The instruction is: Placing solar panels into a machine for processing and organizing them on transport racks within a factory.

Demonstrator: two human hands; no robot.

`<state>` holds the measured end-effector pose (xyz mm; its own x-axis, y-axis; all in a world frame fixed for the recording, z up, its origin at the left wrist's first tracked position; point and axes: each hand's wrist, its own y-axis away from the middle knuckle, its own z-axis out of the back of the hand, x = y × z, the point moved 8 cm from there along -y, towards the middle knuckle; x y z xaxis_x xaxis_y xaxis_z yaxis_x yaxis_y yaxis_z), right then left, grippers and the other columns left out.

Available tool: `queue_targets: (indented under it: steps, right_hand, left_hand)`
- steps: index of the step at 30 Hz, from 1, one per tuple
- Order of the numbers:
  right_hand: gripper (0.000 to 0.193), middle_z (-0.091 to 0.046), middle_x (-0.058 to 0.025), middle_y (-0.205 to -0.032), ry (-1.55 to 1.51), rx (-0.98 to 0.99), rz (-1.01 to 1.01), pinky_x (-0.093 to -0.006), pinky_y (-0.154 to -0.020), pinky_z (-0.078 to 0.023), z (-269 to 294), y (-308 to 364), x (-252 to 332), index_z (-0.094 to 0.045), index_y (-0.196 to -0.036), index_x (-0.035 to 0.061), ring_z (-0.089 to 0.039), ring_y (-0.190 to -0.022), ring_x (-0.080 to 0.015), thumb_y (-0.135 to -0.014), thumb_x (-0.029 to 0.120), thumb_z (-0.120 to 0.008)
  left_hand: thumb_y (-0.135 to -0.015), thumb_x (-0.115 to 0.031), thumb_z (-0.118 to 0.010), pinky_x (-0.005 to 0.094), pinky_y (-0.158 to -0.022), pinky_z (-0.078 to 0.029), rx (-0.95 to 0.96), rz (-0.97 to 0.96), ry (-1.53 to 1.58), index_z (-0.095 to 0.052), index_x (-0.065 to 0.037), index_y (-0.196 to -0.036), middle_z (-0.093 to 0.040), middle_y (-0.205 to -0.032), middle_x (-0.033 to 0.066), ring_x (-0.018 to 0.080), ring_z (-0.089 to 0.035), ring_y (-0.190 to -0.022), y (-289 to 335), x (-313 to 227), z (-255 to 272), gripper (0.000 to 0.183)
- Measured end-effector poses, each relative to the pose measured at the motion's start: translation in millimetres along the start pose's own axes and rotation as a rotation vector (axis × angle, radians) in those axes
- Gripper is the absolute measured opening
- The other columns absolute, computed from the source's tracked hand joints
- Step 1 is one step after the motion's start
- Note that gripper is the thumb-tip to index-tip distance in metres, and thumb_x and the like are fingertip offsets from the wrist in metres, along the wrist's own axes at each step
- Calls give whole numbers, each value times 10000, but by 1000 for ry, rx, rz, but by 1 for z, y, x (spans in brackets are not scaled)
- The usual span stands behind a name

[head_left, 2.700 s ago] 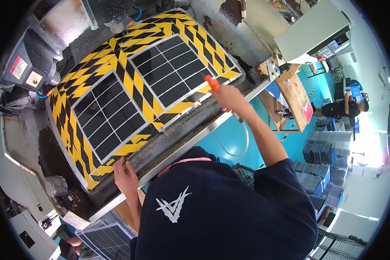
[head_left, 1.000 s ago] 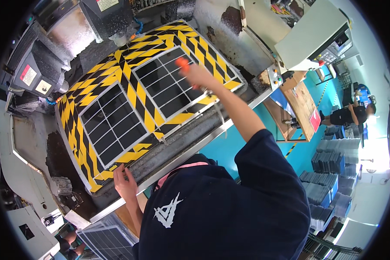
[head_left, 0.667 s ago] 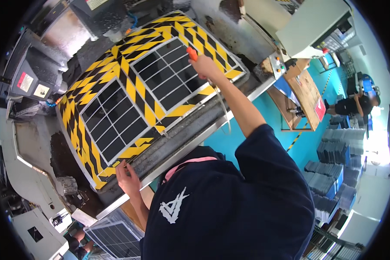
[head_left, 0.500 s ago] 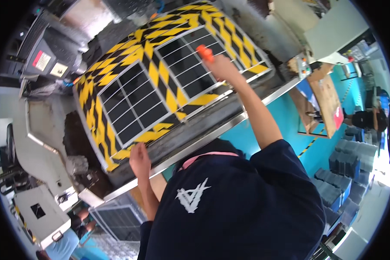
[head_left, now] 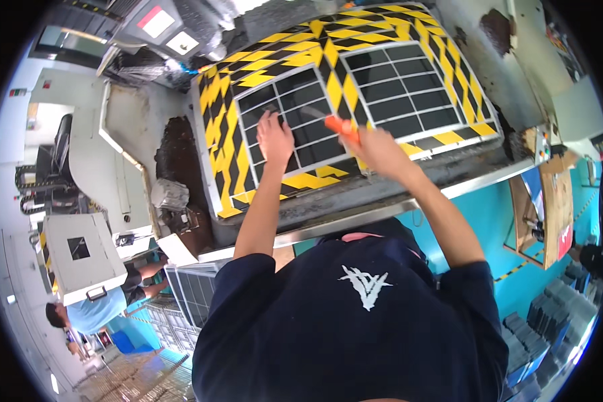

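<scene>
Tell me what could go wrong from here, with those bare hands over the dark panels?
Perhaps two things. The right grip holds an orange tool over the striped board, so a slip might scratch the dark left-hand panel. The left grip is over that same panel with fingers spread, so the tool could knock it.

No words legible to me. White label w/ red band [head_left: 156, 23] & 2nd white label [head_left: 182, 43] on grey machine housing [head_left: 189, 19], print too sm. White angular logo [head_left: 365, 287] on my dk. shirt [head_left: 342, 342]. Yel./blk. hazard tape [head_left: 352, 94] round gridded panels [head_left: 403, 87].
</scene>
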<state>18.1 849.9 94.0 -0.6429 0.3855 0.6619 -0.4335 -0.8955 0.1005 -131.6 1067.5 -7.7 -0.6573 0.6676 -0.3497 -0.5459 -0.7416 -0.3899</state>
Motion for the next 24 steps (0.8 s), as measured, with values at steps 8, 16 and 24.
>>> queue_targets:
  steps: [8, 16, 24]
  right_hand:
    - [451, -637, -255, -719, 56, 50, -38, -522, -648, -490, -13, 27, 47, -607, -872, -34, -641, -719, -455, -989, 402, -588]
    - [546, -644, -242, -688, 37, -58, -14, -506, -636, -508, -43, -53, 50, -635, -826, -48, -643, -694, -452, -983, 471, -573]
    - [494, -597, -247, -645, -16, 57, -127, -474, -590, -456, -30, 7, 69, -619, -840, -63, -614, -627, -426, -998, 402, -581]
  left_hand:
    - [-924, -158, -597, 528, -1083, -357, -130, -12, -100, -544, -45, -1256, -494, -1374, 169, 389, -437, -1295, -19, 58, 1, 354]
    - [-915, -50, -540, 506, -1085, -359, -99, 172, -53, -328, 34, -1439, -373, -1462, 242, 438, -406, -1316, -34, 74, 23, 571]
    - [-902, -8, -508, 508, -1106, -333, -34, 99, 164, -345, 51, -1438, -422, -1406, 283, 467, -398, -1304, -42, 85, 23, 563]
